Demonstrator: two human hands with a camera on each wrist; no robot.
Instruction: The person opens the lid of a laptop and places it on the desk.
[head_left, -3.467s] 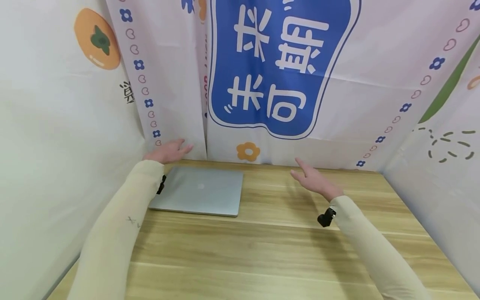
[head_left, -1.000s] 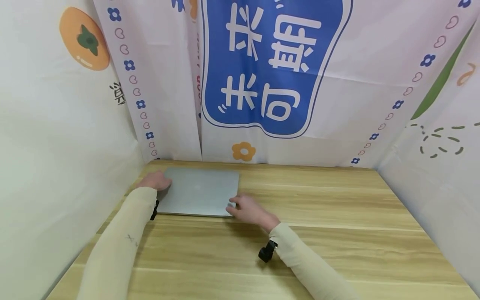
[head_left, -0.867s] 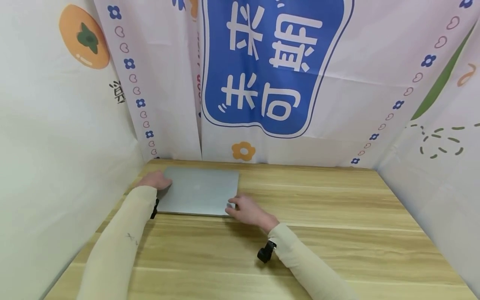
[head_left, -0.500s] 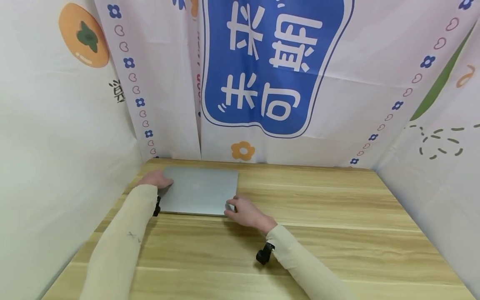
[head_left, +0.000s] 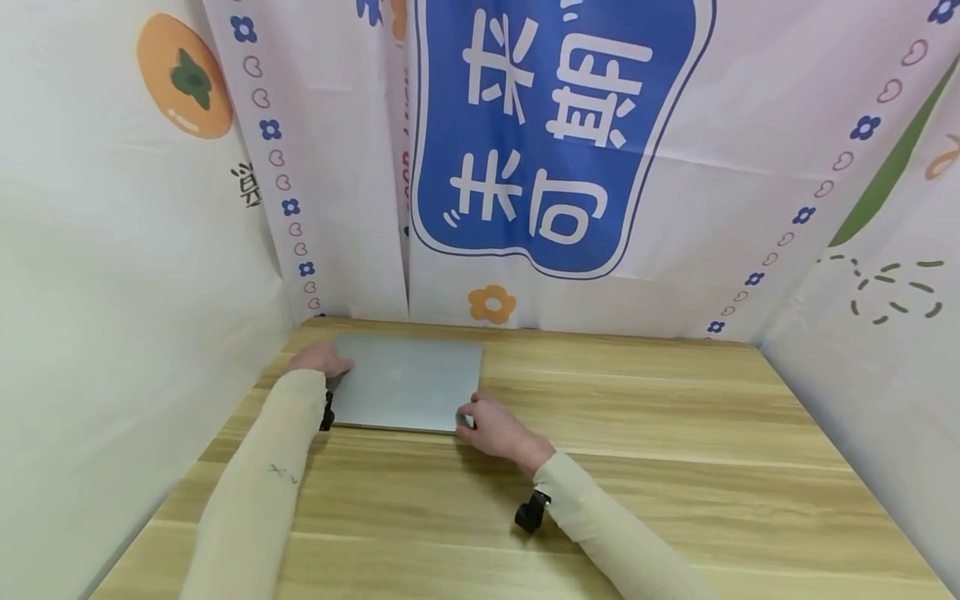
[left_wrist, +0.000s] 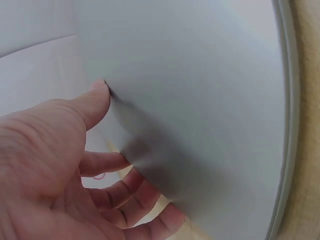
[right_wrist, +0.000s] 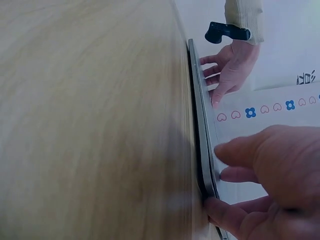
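Note:
A closed silver laptop [head_left: 405, 383] lies on the wooden table near the back left. At its left edge is my left hand [head_left: 318, 358]; in the left wrist view the thumb [left_wrist: 95, 100] presses on the lid while the other fingers [left_wrist: 120, 195] go to the edge and underneath. My right hand [head_left: 497, 429] grips the laptop at its front right corner. In the right wrist view one fingertip [right_wrist: 215, 205] sits at the laptop's lower edge, with other digits over the lid side. A narrow dark gap shows between the laptop and the table there.
The wooden table [head_left: 600, 500] stretches to the right and toward me. A printed white cloth wall [head_left: 675, 225] stands behind the laptop, with a white side wall [head_left: 150, 292] close to my left arm. Black wrist cameras [head_left: 532, 512] sit on both sleeves.
Both hands came from raised and apart down to the laptop's left edge and front right corner. Since half a second ago the right fingers have closed in at the corner; the laptop hardly moved.

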